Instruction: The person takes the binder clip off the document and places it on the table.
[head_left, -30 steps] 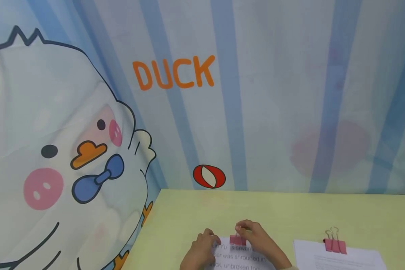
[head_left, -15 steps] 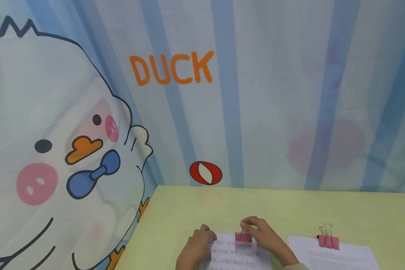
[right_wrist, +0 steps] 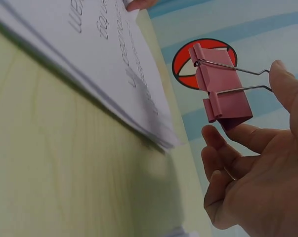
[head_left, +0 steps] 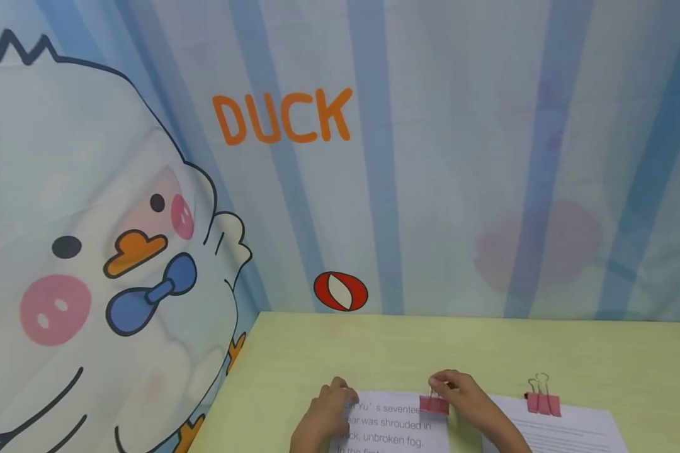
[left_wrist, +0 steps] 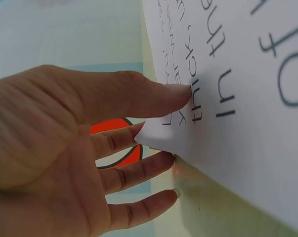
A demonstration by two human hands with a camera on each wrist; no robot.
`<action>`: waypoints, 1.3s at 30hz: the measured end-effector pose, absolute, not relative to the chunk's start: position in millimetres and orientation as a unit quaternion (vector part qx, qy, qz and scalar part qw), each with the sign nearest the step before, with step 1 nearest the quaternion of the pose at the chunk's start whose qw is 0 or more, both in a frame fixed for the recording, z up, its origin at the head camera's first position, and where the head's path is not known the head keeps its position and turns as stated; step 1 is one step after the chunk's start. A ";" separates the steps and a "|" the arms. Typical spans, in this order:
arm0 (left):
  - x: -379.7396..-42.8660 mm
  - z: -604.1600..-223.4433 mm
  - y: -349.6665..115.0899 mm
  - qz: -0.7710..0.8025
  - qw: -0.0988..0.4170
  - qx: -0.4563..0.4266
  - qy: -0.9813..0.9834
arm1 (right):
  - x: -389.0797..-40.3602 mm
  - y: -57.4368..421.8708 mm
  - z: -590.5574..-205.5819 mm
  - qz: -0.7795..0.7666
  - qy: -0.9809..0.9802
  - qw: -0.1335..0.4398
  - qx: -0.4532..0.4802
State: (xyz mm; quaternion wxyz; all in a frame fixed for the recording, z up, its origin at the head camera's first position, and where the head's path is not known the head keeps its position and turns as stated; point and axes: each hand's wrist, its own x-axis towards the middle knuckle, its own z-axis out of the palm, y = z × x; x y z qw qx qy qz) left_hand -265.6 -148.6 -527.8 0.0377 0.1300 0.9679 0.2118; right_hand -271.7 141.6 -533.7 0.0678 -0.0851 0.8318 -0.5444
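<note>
Far L: backdrop (head_left: 453, 157) w/ duck print (head_left: 79, 189) is hanging behind yellow tabletop (head_left: 294, 352). L hand (head_left: 324, 415) is pinching upper L corner of L paper stack (head_left: 391, 437): thumb is lying over printed face, index finger is passing behind corner, other fingers are extending past edge. Stack is facing printed side up, several sheet edges showing on R side; can't tell if top edge is touching tabletop. Moving R, pink binder clip (right_wrist: 225, 89) is hanging in air nr stack's upper R corner, apart from paper per R wrist view. R hand (head_left: 469, 397) is gripping clip by its wire handle, thumb pressing on it; lower fingers are bending inward nr clip body. Far R: R paper stack (head_left: 580, 434) is lying on tabletop; 2nd pink clip (head_left: 544, 404) is holding its sheets at top edge, wire handles sticking up.
</note>
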 end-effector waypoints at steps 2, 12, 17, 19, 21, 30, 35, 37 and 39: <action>-265.1 -527.8 -148.6 0.213 0.037 0.133 0.967 | -270.2 146.1 -534.5 -0.539 0.837 0.064 -0.069; -263.4 -523.4 -152.6 0.221 0.055 0.138 0.964 | -264.8 170.5 -544.6 -0.530 0.843 0.069 -0.056; -264.9 -523.7 -153.6 0.222 0.056 0.139 0.963 | -266.3 182.6 -551.2 -0.525 0.840 0.098 -0.090; -266.0 -523.8 -153.3 0.220 0.053 0.141 0.964 | -267.2 187.2 -554.0 -0.525 0.837 0.097 -0.124; -266.7 -524.3 -152.7 0.219 0.053 0.143 0.964 | -267.8 190.9 -556.3 -0.522 0.836 0.097 -0.142; -267.9 -526.3 -148.7 0.223 0.060 0.131 0.964 | -263.1 195.3 -560.4 -0.506 0.848 0.083 -0.135; -266.7 -525.0 -148.8 0.225 0.060 0.128 0.964 | -259.6 191.7 -561.7 -0.495 0.857 0.061 -0.129; -266.7 -524.6 -149.7 0.221 0.059 0.131 0.965 | -259.5 190.0 -562.0 -0.498 0.856 0.060 -0.125; -266.5 -524.2 -151.1 0.216 0.056 0.136 0.965 | -260.2 188.6 -563.1 -0.502 0.855 0.061 -0.118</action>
